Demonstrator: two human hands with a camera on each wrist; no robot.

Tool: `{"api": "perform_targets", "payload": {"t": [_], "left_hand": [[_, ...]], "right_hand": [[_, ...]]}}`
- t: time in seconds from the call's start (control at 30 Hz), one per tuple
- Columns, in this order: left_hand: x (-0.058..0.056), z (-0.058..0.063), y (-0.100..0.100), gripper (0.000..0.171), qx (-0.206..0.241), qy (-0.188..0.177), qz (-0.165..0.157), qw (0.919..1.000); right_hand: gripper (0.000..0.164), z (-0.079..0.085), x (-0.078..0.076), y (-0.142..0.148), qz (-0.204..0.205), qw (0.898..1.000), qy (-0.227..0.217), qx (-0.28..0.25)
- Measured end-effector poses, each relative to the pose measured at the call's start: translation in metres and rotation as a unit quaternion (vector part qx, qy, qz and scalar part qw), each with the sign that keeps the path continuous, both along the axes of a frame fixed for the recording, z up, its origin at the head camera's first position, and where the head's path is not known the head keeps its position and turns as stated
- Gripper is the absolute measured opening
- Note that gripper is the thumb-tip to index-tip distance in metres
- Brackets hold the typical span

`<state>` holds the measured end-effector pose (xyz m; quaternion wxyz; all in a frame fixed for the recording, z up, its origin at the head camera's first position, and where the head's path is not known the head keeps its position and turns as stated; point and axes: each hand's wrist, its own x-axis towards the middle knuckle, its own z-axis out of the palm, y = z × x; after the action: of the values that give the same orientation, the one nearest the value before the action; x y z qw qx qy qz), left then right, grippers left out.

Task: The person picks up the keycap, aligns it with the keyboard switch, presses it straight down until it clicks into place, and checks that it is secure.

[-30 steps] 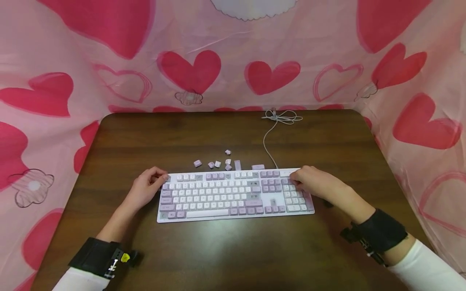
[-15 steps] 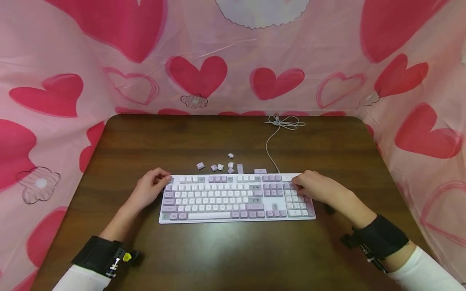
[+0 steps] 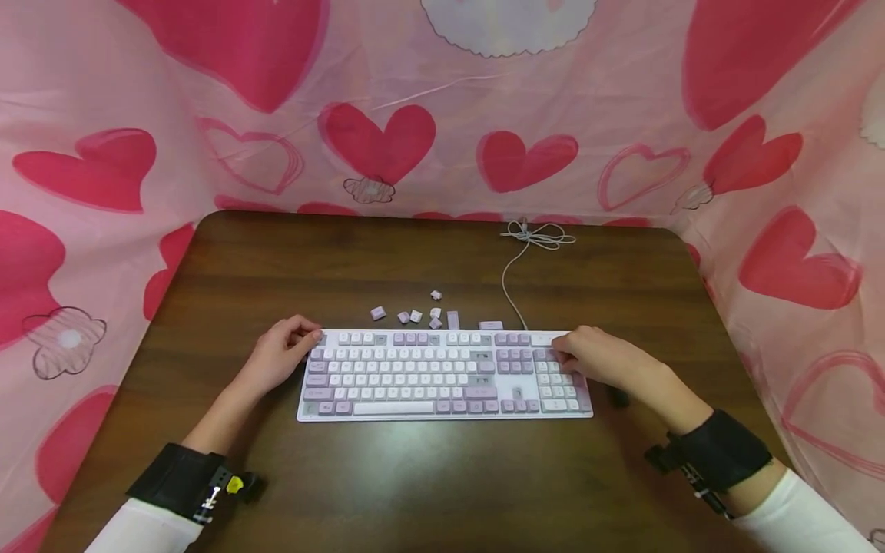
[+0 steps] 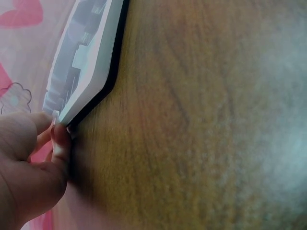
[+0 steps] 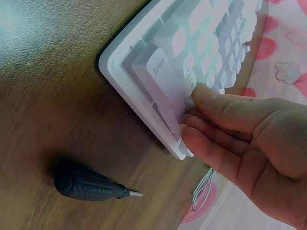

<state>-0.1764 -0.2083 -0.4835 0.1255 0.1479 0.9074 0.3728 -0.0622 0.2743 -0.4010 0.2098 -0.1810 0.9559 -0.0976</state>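
Note:
A white and lilac keyboard (image 3: 415,380) lies on the wooden table, with grey gaps where several keycaps are off. At its upper left corner my left hand (image 3: 282,355) grips the edge between thumb and fingers; the left wrist view has this hand (image 4: 33,163) at the corner. My right hand (image 3: 598,355) is over the upper number pad. In the right wrist view the right hand (image 5: 254,143) has its thumb and curled fingers about a keycap there, mostly hidden by the fingers. The tall Enter key (image 5: 156,72) is in place nearby.
Several loose keycaps (image 3: 415,316) lie behind the keyboard, along with long lilac ones (image 3: 491,326). A tied cable (image 3: 539,236) runs to the back edge. A black-handled screwdriver (image 5: 88,182) lies right of the keyboard. Pink heart-printed cloth (image 3: 415,69) surrounds the table.
The head view has shifted slightly. Both hands keep their places on the keyboard, and the loose keycaps have not visibly moved.

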Motion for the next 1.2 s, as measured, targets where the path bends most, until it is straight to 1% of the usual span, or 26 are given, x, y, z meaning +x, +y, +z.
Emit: {"api": "perform_targets", "payload": {"t": [0.2, 0.27, 0.43, 0.63, 0.73, 0.9, 1.13, 1.2], "left_hand": [[0.003, 0.006, -0.002, 0.031, 0.000, 0.005, -0.001, 1.0000], [0.004, 0.007, -0.003, 0.032, -0.001, 0.006, -0.002, 1.0000], [0.005, 0.008, -0.003, 0.030, 0.001, 0.006, 0.000, 1.0000], [0.003, 0.009, -0.002, 0.029, 0.005, -0.004, -0.005, 1.0000], [0.001, 0.012, -0.001, 0.031, 0.003, -0.011, -0.008, 0.9999], [-0.001, 0.014, 0.002, 0.033, 0.001, -0.020, -0.013, 0.9997], [-0.001, 0.011, 0.001, 0.034, -0.003, -0.028, -0.008, 0.9996], [0.000, 0.011, 0.000, 0.035, -0.003, -0.028, -0.009, 0.9996]], "right_hand": [[0.011, 0.001, 0.003, -0.001, 0.001, 1.000, 0.008, 0.003], [0.012, 0.001, 0.003, -0.001, -0.002, 1.000, 0.006, 0.011], [0.013, 0.001, 0.002, -0.001, 0.006, 1.000, 0.008, 0.013], [0.011, 0.009, -0.001, -0.003, 0.015, 1.000, 0.010, 0.002], [0.010, 0.016, -0.008, -0.008, 0.024, 0.999, 0.021, -0.005], [0.008, 0.026, -0.025, -0.023, 0.039, 0.998, 0.038, -0.011], [0.005, 0.029, -0.054, -0.049, 0.078, 0.995, 0.058, -0.019], [0.005, 0.030, -0.061, -0.058, 0.085, 0.995, 0.057, -0.019]]}}
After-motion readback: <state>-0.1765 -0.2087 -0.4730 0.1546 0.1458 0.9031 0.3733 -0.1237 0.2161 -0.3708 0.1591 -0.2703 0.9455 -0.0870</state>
